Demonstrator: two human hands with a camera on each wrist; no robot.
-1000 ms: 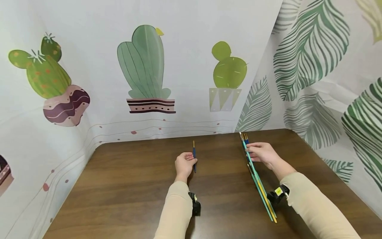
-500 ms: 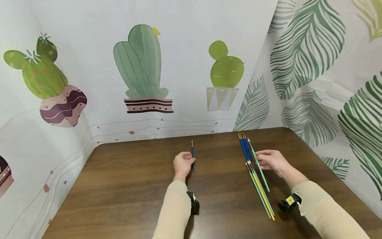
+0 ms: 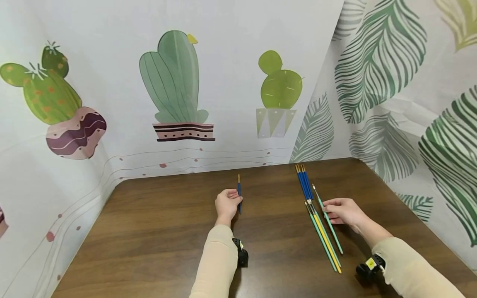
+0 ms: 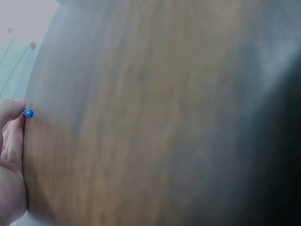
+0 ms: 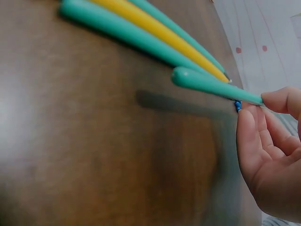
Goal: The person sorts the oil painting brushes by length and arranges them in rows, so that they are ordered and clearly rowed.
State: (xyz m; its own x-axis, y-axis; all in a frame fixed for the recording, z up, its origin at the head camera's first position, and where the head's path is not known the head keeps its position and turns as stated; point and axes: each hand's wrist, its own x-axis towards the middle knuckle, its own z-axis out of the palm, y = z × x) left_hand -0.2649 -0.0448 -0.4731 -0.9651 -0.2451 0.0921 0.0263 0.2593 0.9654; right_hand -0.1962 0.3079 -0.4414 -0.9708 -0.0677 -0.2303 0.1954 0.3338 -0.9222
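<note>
Between thumb and fingers, my left hand (image 3: 226, 205) pinches a slim blue paintbrush (image 3: 239, 189), its bristles pointing to the far side of the table. The rounded blue end of that paintbrush (image 4: 29, 113) pokes out past the thumb in the left wrist view. My right hand (image 3: 344, 212) pinches a mint-green paintbrush (image 3: 331, 227) near its middle, slanted, with its handle end towards me. A shadow under that green paintbrush (image 5: 211, 87) shows its handle raised off the table in the right wrist view. Left of the right hand lie several blue paintbrushes (image 3: 305, 184) side by side.
Nearer me, a yellow paintbrush (image 3: 328, 244) lies between two green ones, including a green paintbrush (image 3: 322, 240), their tips close to the blue handles. The brown wooden table (image 3: 156, 231) meets a white printed cloth (image 3: 231, 82) at the back and sides.
With the green paintbrush, my right hand has moved right and towards me, off the blue paintbrushes, which now show fully. My left hand keeps its hold on the blue paintbrush.
</note>
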